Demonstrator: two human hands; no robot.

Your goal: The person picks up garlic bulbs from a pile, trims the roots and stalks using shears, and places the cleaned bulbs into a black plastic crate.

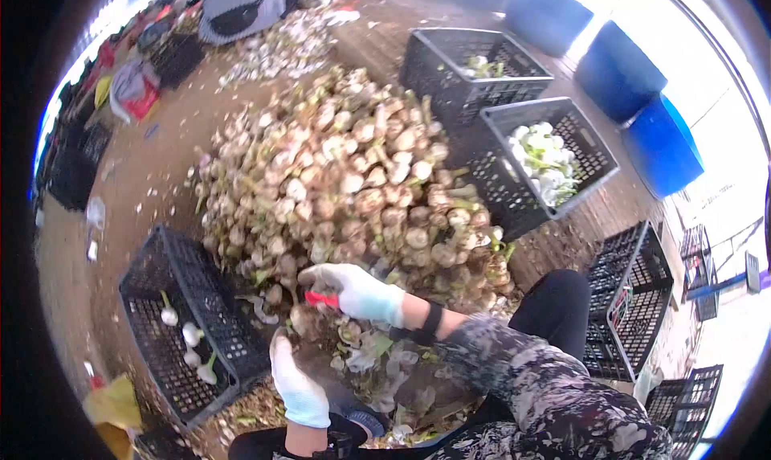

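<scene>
My left hand, in a white glove with a light blue cuff, is low in the middle of the view. Its fingertips close on a garlic bulb whose stem points upward. My right hand, gloved the same way, is just above and wraps round a red-handled tool. The working end of that tool is hidden by blur and the stem, so its kind does not show. Beyond both hands rises a large heap of garlic bulbs with stems and dry skins.
A black crate at left holds several trimmed bulbs. Another black crate at right contains white garlic; a further crate stands behind it. Blue barrels line the right side. Loose peelings lie by my feet. An upright crate is beside my knee.
</scene>
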